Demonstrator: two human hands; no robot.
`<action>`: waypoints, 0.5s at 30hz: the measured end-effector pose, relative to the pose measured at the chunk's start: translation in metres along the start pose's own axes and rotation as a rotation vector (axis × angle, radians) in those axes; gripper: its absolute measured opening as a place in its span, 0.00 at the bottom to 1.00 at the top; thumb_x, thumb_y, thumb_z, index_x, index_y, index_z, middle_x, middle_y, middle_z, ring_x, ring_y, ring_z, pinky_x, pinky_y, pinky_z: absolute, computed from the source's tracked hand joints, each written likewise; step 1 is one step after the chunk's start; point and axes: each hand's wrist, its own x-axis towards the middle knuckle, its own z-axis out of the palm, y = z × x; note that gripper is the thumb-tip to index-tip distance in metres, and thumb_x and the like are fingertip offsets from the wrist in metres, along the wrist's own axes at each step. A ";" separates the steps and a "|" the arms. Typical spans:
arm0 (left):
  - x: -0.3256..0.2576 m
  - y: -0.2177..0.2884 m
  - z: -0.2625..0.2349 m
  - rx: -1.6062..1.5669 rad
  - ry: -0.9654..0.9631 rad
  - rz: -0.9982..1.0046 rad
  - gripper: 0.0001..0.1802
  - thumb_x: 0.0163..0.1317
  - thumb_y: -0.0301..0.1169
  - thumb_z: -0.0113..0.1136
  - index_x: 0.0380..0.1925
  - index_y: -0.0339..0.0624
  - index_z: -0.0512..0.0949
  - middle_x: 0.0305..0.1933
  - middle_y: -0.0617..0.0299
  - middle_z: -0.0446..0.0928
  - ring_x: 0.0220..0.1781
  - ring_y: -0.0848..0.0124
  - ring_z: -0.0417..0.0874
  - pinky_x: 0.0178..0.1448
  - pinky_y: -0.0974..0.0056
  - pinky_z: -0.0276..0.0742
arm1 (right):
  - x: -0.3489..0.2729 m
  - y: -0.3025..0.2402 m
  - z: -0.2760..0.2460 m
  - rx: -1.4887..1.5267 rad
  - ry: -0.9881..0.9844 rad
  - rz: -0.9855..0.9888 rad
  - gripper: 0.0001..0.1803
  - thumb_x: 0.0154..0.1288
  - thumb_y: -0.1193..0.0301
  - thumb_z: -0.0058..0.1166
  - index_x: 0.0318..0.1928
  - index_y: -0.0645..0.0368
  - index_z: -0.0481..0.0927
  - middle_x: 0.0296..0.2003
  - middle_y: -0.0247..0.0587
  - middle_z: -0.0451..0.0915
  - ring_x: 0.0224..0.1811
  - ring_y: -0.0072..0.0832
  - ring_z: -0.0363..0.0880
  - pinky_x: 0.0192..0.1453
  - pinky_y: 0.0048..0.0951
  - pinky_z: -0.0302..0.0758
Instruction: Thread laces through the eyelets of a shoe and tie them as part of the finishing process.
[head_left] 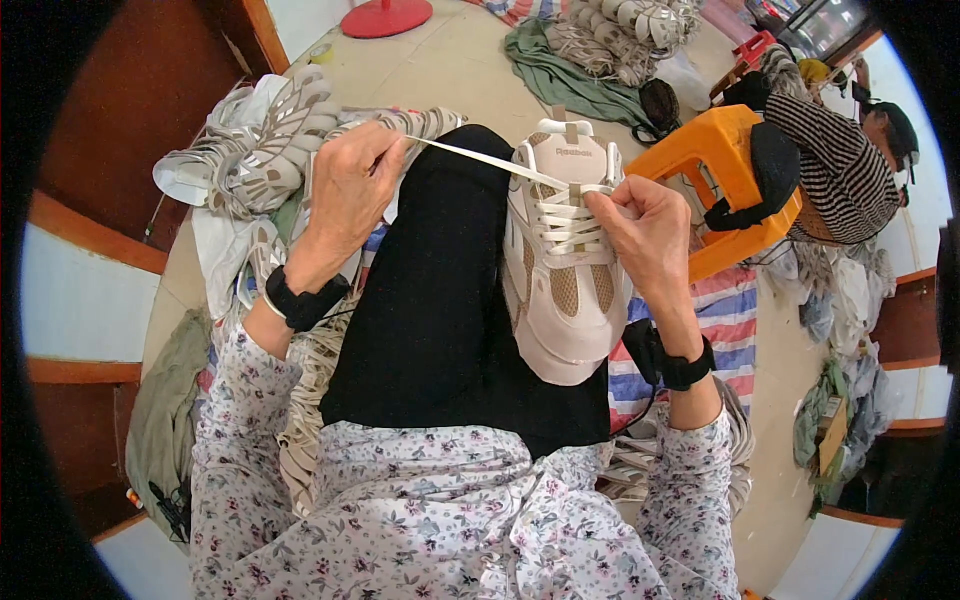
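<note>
A beige and white sneaker [570, 335] rests on my black-clad lap, its toe toward me and its tongue pointing away. Flat cream lacing crosses the lower and middle part of its front. One long end of the shoelace [490, 159] runs taut from the upper eyelets to my left hand [350, 180], where thumb and fingers pinch it. My right hand [645, 225] is closed at the upper right edge of the lacing, thumb on the laces near the eyelets. What its fingers grip is mostly hidden, though a bit of lace shows beside them.
Stacked shoe uppers [270, 150] lie left of my knees, with more at the far side [640, 35]. An orange stool [715, 180] stands to the right, near a seated person in a striped top [835, 160]. A striped sheet [725, 320] covers floor beneath me.
</note>
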 end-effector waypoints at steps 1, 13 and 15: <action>-0.003 -0.003 0.000 -0.004 0.055 0.012 0.06 0.62 0.24 0.60 0.27 0.31 0.79 0.25 0.49 0.75 0.26 0.55 0.77 0.32 0.57 0.70 | -0.001 -0.002 0.001 -0.024 0.025 -0.032 0.12 0.57 0.70 0.64 0.26 0.68 0.80 0.16 0.39 0.76 0.19 0.22 0.72 0.28 0.28 0.70; -0.043 -0.045 -0.038 0.140 -0.125 -0.086 0.06 0.62 0.27 0.59 0.34 0.36 0.82 0.32 0.50 0.79 0.38 0.51 0.81 0.41 0.57 0.77 | 0.009 0.002 -0.009 0.009 -0.071 -0.286 0.06 0.57 0.80 0.59 0.36 0.67 0.78 0.31 0.42 0.75 0.31 0.32 0.75 0.37 0.30 0.73; -0.030 -0.017 -0.019 -0.154 -0.159 -0.183 0.08 0.61 0.28 0.59 0.35 0.36 0.83 0.34 0.50 0.80 0.40 0.52 0.82 0.44 0.57 0.78 | 0.012 -0.001 -0.011 -0.022 -0.102 -0.283 0.06 0.58 0.81 0.58 0.36 0.67 0.76 0.31 0.43 0.75 0.30 0.33 0.75 0.37 0.31 0.73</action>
